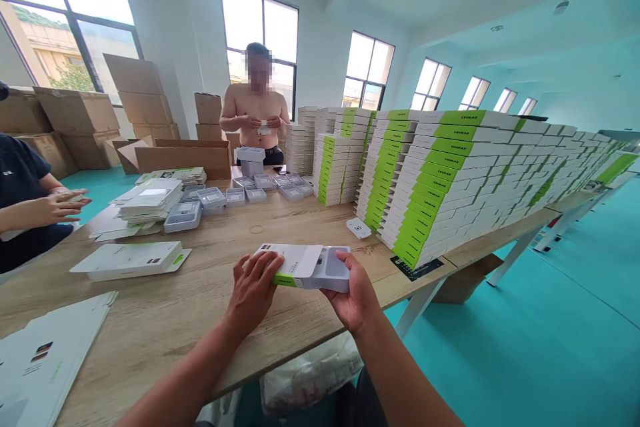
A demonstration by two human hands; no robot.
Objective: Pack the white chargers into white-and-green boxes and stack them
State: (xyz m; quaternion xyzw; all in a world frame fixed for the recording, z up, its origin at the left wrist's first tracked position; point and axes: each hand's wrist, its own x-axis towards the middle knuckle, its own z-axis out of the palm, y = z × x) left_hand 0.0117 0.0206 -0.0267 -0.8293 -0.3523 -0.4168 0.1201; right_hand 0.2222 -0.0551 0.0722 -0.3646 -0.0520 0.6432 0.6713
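Box sits between left hand, gripping it, and right hand, gripping the tray partly inside. On the counter, another box lies left, and stacked boxes wall off the far right.

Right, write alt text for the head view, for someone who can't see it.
The camera wearer's left grip holds a white-and-green box, the right grip a tray partly inside it, over a wooden table. Stacked boxes line the right; a co-worker is opposite.
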